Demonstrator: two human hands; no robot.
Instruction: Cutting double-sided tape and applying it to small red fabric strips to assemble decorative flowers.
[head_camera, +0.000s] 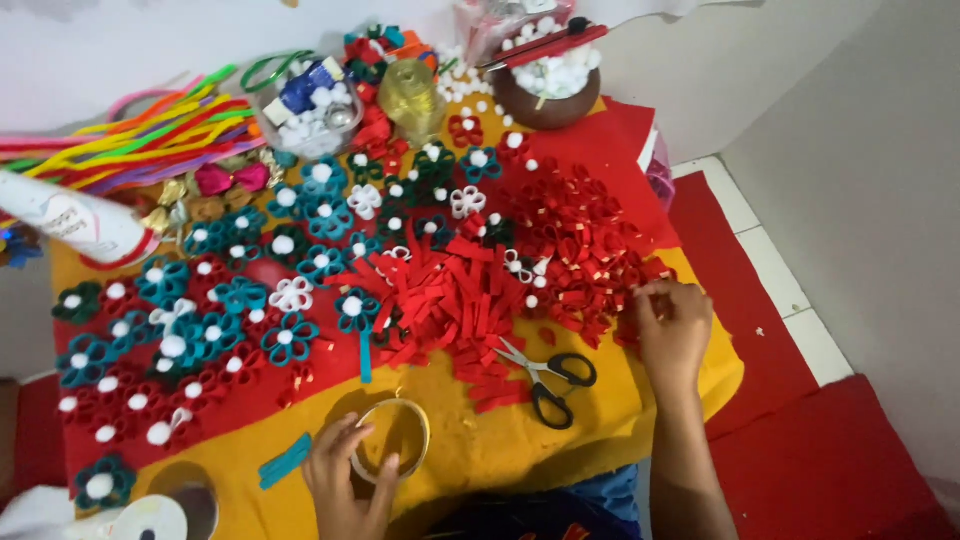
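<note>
Yellow felt (480, 440) covered the table. Left of the scissors (551, 378), our left hand (345, 480) gripped a tape ring (392, 440); right of them, our right hand (673, 325) pinched red felt loops (590, 250).

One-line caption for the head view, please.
Left hand holds a tape roll; right hand reaches into red paper loops beside scissors.

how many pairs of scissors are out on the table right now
1: black-handled scissors lie on the yellow felt beside the red strips, between the two hands. Others may be buried under the craft piles.
</note>
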